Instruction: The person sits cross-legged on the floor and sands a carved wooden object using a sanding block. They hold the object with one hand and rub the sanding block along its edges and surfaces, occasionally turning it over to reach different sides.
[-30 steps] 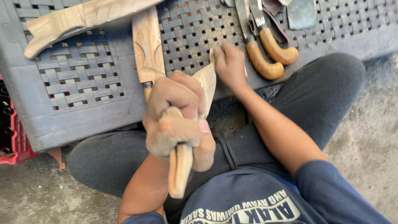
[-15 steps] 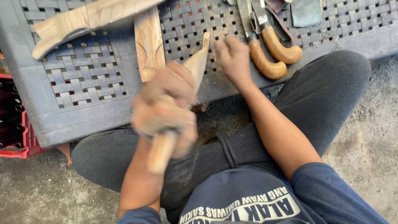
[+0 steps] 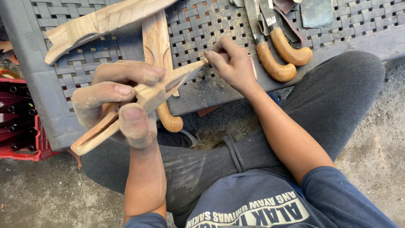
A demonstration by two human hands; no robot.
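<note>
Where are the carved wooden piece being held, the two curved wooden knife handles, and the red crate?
carved wooden piece (image 3: 158, 90), head view, its middle
curved wooden knife handles (image 3: 276, 67), head view, left handle's bend
red crate (image 3: 21, 126), head view, top side

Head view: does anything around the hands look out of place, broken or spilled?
Nothing stands out. The left hand grips a carved wooden piece, and the right hand pinches its pointed tip. Only sawdust and small chips dust the grey woven plastic table.

- left hand (image 3: 116, 105) up close to the camera, dusty fingers curled, thumb pressed on top, tight grip
- right hand (image 3: 230, 63) reaches over the counter's near edge, fingertips pinched, forearm stretched out
</note>
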